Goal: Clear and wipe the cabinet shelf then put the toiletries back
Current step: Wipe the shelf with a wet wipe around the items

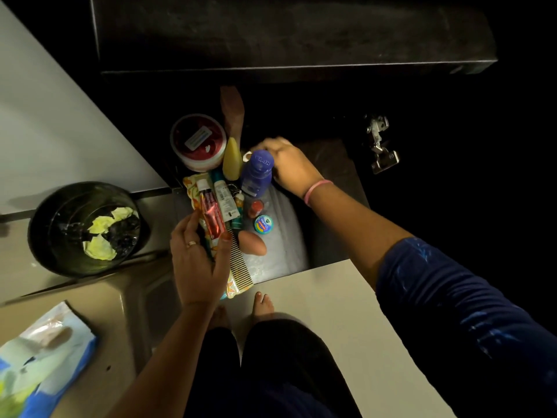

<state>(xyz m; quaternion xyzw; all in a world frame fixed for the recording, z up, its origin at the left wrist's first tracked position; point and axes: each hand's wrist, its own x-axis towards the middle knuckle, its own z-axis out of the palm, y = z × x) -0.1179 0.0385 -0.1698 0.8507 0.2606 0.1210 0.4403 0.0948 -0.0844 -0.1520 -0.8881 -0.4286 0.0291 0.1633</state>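
— Centre frame, toiletries bunched together: a red tube [212, 217] lying lengthwise, a white tube [226, 202] just beside it, and a comb [240, 260] running toward the bottom.

— Above them?

— A blue bottle [257, 173] tilted, a yellow bottle [232, 159] beside it, and a red-lidded tub [198, 141] upper left. A small blue-green tin [263, 224] sits right of the tubes. The shelf [298, 34] up top is dark, probably bare.

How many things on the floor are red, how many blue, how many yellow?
Red: 3, the big tub, the tube the left hand holds, the little pot.
Blue: 2, the bottle by the right hand, the small tin.
Yellow: 1, the bottle.
Total: 6.
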